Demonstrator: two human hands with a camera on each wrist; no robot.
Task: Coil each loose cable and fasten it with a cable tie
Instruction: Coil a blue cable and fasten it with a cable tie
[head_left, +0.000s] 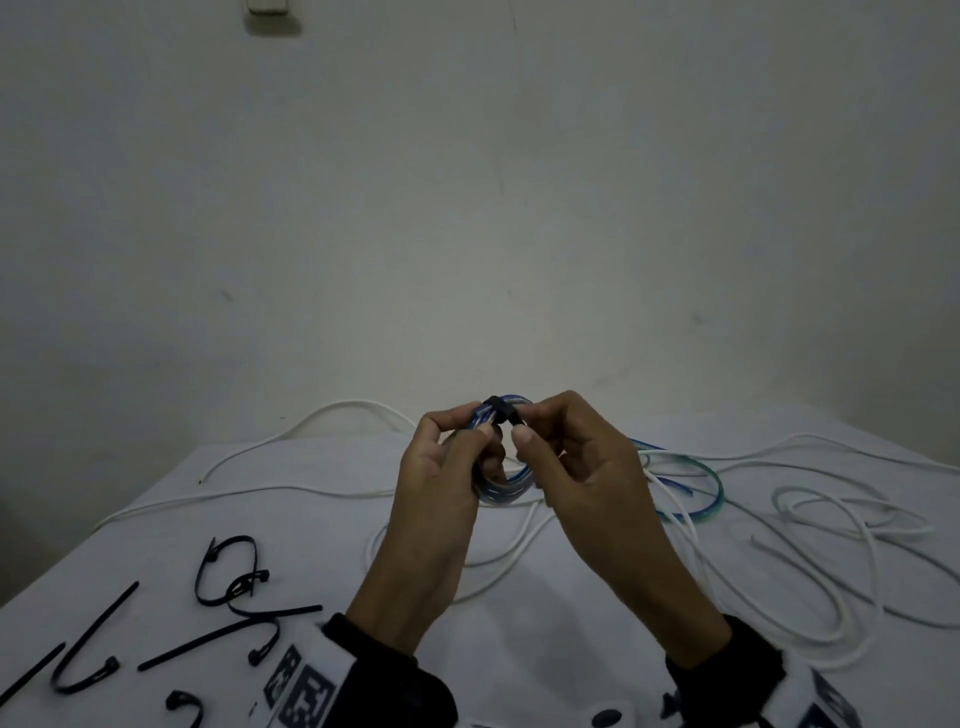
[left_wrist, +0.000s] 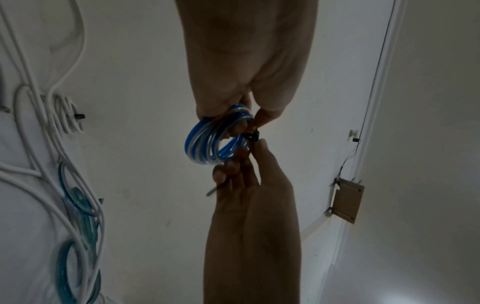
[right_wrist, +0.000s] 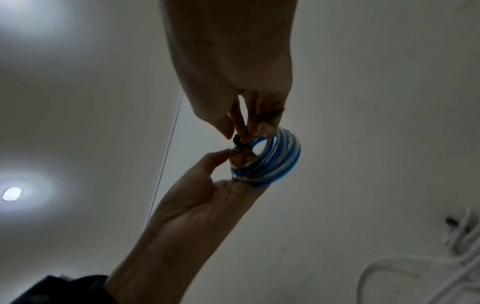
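Coil (head_left: 503, 470) of blue cable is up off the worktop (head_left: 332, 525), between my hands. Left hand (head_left: 451, 457) grips the loops; right hand (head_left: 566, 457) pinches the black tie (head_left: 503, 409) wrapped round the top. Cable looks light, springy, slick, likely to unwind, so hold beside the tie. White cables (head_left: 810, 525) lie loose behind.

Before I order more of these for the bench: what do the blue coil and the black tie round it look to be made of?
The blue coil looks like soft translucent plastic, glossy: light shows through its blue and clear stripes, and it bends into tight loops. The black tie looks like matte moulded plastic, probably nylon: a flat strap with a blocky head, like the spare ties on the table.
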